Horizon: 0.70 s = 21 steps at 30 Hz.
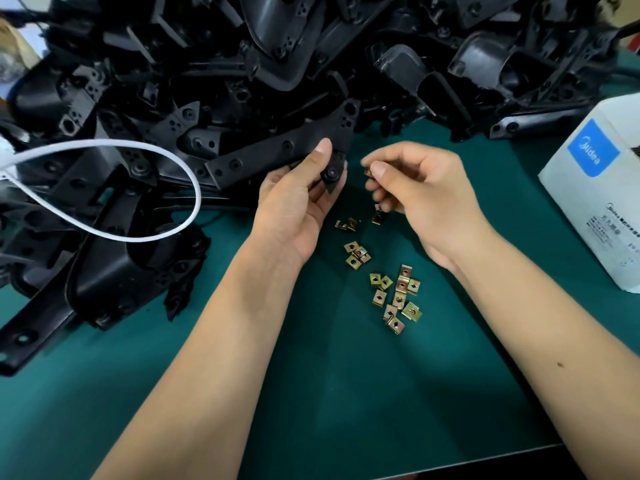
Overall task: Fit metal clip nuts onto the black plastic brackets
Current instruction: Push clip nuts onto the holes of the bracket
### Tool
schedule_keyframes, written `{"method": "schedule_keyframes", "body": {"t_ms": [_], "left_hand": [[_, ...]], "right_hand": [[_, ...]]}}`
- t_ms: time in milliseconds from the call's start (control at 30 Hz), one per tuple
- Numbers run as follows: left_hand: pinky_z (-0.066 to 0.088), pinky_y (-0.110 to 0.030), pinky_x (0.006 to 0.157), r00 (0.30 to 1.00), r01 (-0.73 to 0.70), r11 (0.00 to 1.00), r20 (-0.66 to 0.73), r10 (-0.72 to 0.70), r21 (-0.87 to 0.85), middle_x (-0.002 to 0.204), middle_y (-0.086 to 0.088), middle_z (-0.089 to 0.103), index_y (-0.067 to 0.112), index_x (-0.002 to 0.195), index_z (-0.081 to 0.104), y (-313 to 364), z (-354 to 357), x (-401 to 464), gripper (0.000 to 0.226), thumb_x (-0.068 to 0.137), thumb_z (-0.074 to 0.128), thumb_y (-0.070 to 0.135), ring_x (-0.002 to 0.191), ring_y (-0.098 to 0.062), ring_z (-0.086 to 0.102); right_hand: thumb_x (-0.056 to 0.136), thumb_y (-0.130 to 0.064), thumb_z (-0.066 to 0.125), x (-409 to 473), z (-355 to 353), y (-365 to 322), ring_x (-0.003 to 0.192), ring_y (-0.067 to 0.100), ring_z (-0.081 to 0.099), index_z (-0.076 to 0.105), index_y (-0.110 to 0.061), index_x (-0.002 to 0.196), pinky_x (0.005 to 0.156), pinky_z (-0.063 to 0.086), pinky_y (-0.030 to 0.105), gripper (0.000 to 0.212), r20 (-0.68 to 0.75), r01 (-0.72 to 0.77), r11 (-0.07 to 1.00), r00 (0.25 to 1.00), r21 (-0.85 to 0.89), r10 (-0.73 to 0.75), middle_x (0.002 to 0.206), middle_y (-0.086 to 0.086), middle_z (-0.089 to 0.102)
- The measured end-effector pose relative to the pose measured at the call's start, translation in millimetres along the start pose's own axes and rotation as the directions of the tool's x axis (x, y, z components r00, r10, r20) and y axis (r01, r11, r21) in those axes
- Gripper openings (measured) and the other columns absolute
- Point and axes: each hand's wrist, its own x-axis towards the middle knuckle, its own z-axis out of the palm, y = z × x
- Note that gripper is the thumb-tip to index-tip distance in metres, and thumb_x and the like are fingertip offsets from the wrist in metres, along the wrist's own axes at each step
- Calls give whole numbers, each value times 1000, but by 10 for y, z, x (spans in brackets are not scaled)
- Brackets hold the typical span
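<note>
A white carton (595, 199) with a blue label sits on the green mat (346, 393) at about three o'clock from my hands; its opening faces away from me, so I cannot tell what it holds.

My left hand (294, 206) grips the near end of a long black plastic bracket (277, 150), thumb pressed on top and fingers curled underneath around a small tab with a round boss. The bracket runs off toward ten o'clock and lies against the big heap of black brackets (242, 64) that fills the mat from nine o'clock round to one o'clock. A white cable (166, 188) loops over the heap at nine o'clock.

My right hand (415, 188) pinches a metal clip nut (368, 172) between thumb and forefinger, just beside the bracket tab at its three o'clock, apart from it and not touching. More seem tucked under my curled lower fingers, though blur hides how many.

The loose clip nuts (398, 296) lie scattered on the mat at six o'clock from my hands, between my forearms, in a few small clusters.
</note>
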Motion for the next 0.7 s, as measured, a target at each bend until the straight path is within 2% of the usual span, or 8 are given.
{"method": "schedule_keyframes", "body": {"t_ms": [167,300,400,500,600,700], "left_hand": [[61,-26,76,997,51,999,50,-52,12,90,-11,75,3,92,73,1,-23,10,3,93,73,6,81,-17,74],[60,-25,74,996,43,999,77,-45,20,90,-12,75,3,90,72,-37,-14,14,6,94,72,7,79,-17,74],[61,-25,75,996,38,999,75,-38,4,89,-11,75,3,91,72,-42,-11,17,6,94,72,8,80,-17,75],[60,-25,76,996,37,999,81,-37,-2,89,-11,75,3,92,72,-40,-17,14,5,94,72,8,80,-17,75],[61,-25,79,996,37,999,85,-37,9,91,-10,75,3,94,71,-41,-17,3,6,94,72,9,82,-16,74],[61,-25,79,995,29,999,90,-31,33,90,-8,75,4,95,71,-49,-10,-14,5,94,72,9,82,-15,73]], "right_hand": [[100,-6,65,-8,31,0,72,13,63,79,-13,98,64,51,22,16,57,-150,964,988,221,141,80,5,73],[96,1,65,3,6,-17,75,13,68,78,-2,97,68,54,19,14,136,-265,872,964,412,228,88,10,75],[87,3,70,8,-19,-24,80,14,72,78,0,98,72,57,19,14,195,-337,799,941,498,276,93,14,76],[81,2,74,8,-23,-17,79,14,73,79,-2,98,73,58,20,18,179,-319,820,948,476,264,90,13,77],[90,-2,73,0,8,-13,71,14,71,78,-1,95,67,58,20,7,97,-244,879,970,410,224,83,11,76],[95,-14,73,-10,42,-14,66,14,67,77,-5,86,61,56,21,13,12,-198,913,978,357,208,77,9,74]]}}
